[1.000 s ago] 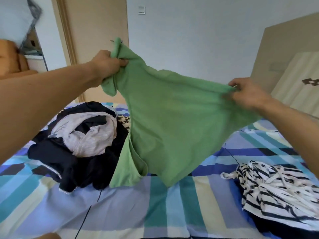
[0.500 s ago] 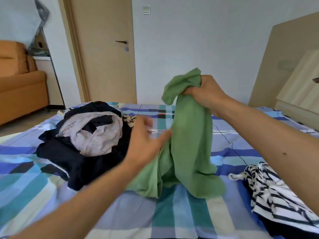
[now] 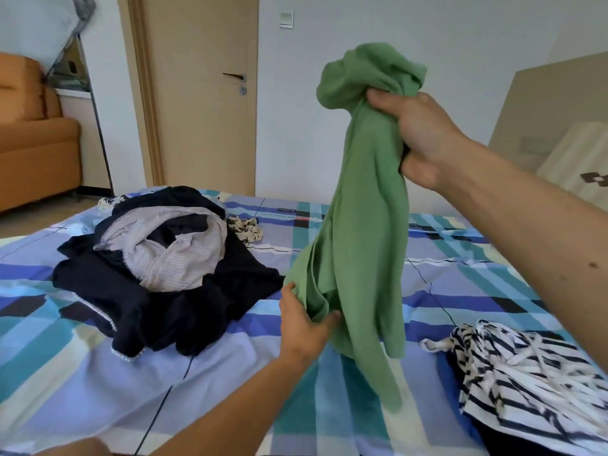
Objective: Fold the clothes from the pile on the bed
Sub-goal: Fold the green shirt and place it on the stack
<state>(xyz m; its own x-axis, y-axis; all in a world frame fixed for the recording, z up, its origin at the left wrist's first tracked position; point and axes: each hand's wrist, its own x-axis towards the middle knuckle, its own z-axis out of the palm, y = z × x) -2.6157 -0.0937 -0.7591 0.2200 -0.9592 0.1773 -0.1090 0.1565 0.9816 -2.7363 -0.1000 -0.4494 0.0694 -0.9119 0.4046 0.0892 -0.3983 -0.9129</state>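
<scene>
A green garment [image 3: 362, 225] hangs bunched in a long column above the bed. My right hand [image 3: 418, 133] grips its upper end, held high, with a wad of cloth sticking out above the fist. My left hand [image 3: 304, 320] holds a lower fold of the same garment between thumb and fingers, just above the bedsheet. The pile of clothes [image 3: 158, 264], dark navy pieces with a pale striped one on top, lies on the left of the bed [image 3: 82, 373].
A black-and-white striped garment [image 3: 526, 383] lies on the bed at the right. A small floral piece [image 3: 246, 230] sits behind the pile. A closed door [image 3: 204, 93], an orange sofa [image 3: 29, 153] and a wooden headboard [image 3: 543, 110] stand around the bed.
The green garment was spread wide between both hands, then gathered into my right hand. My right hand has risen higher and my left hand has taken hold of a lower fold.
</scene>
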